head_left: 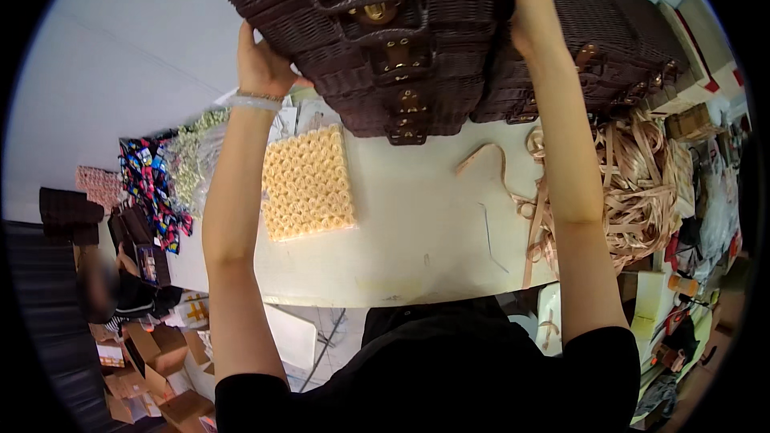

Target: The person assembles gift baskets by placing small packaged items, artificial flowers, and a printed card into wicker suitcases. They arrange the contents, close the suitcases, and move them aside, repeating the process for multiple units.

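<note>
Several dark brown wicker cases stand piled at the far side of the table. The top wicker case (449, 0), with a braided handle and a brass clasp on a leather strap, is between my raised hands. My left hand (263, 66) grips its lower left side, thumb and fingers partly hidden. Against its right side presses my right hand (533, 16), whose fingertips are out of sight. Lower wicker cases (385, 96) sit beneath it, their clasps facing me. Whether the top case is lifted off the one below, I cannot tell.
On the white table (417, 216) lie a bag of cream rosette flowers (309, 184), a heap of tan ribbon (634, 184) and a thin wire (488, 232). More wicker cases (618, 16) are stacked at right. A person (120, 289) and cardboard boxes (164, 353) are at left.
</note>
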`<act>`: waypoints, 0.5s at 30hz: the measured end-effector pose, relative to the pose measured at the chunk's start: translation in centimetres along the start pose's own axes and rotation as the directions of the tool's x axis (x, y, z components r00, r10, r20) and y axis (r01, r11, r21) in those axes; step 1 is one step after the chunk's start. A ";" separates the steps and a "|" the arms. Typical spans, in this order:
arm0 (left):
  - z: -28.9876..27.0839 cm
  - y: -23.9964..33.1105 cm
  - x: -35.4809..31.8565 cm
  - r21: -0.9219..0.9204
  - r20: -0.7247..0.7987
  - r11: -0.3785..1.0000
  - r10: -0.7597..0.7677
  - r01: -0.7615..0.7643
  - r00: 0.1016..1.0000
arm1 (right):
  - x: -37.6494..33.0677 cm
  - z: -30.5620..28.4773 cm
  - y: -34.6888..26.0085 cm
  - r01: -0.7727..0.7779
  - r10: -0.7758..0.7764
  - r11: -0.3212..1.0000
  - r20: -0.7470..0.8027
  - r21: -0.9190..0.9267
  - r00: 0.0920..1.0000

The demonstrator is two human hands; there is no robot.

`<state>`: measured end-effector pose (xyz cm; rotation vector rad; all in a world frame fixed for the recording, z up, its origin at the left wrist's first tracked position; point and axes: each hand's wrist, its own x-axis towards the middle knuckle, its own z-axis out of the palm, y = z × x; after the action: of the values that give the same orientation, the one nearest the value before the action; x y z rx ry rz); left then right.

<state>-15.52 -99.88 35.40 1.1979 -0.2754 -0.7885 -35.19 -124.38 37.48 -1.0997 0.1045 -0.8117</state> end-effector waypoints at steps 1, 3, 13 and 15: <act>-0.1 -0.5 0.1 0.013 0.013 0.999 0.029 -0.029 0.999 | 0.2 -0.6 0.6 0.034 -0.031 0.999 -0.071 0.035 0.997; -0.2 -1.4 0.5 0.043 -0.021 0.999 0.006 -0.005 1.000 | 0.5 -1.7 2.4 0.139 -0.168 0.976 -0.168 -0.170 0.971; -1.1 -2.2 -0.1 0.118 -0.068 0.987 0.119 -0.110 0.991 | 0.5 -3.7 6.7 0.425 -0.688 0.493 -0.042 -0.759 0.724; -3.0 -2.9 -0.5 0.084 -0.100 0.989 0.133 -0.124 0.986 | 0.6 -4.6 6.6 0.371 -0.652 0.501 -0.059 -0.782 0.756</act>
<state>-15.31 -97.79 31.75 1.2774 -0.2956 -0.6048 -33.34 -126.87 30.03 -1.7951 0.4536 -1.6238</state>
